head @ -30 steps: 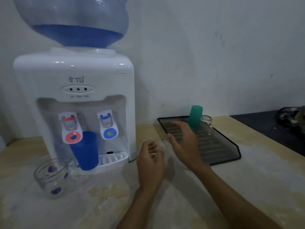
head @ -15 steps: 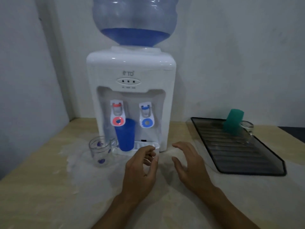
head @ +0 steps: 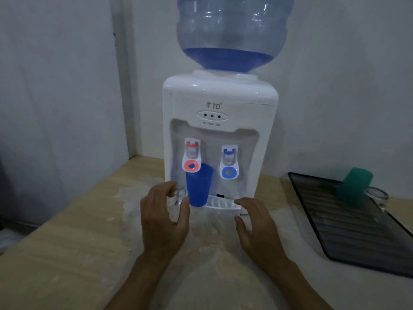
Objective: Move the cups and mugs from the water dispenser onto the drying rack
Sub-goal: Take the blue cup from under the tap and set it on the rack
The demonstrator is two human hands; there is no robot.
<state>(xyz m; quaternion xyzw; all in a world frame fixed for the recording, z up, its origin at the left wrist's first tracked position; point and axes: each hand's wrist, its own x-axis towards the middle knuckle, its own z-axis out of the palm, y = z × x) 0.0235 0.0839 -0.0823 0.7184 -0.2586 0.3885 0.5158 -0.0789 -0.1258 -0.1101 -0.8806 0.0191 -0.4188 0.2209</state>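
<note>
A blue plastic cup [head: 199, 186] stands on the white water dispenser's drip tray [head: 223, 203], under the red tap. Just left of it a clear glass mug [head: 178, 195] shows only in part between the fingers of my left hand [head: 165, 218]. That hand curls around the mug with thumb and fingers apart; I cannot tell if it touches. My right hand [head: 254, 227] hovers open in front of the drip tray's right end, holding nothing. On the dark drying rack [head: 348, 238] at right stand an upturned teal cup [head: 355, 186] and a clear glass [head: 377, 195].
The water dispenser [head: 220, 121] carries a large blue bottle [head: 232, 32] and stands against the back wall. A side wall [head: 55, 86] closes off the left. The wooden counter [head: 67, 253] has a pale, worn patch in front of the dispenser.
My left hand has reached forward and curled around the glass mug. My right hand came back from the drying rack to the front of the dispenser. The view has swung left.
</note>
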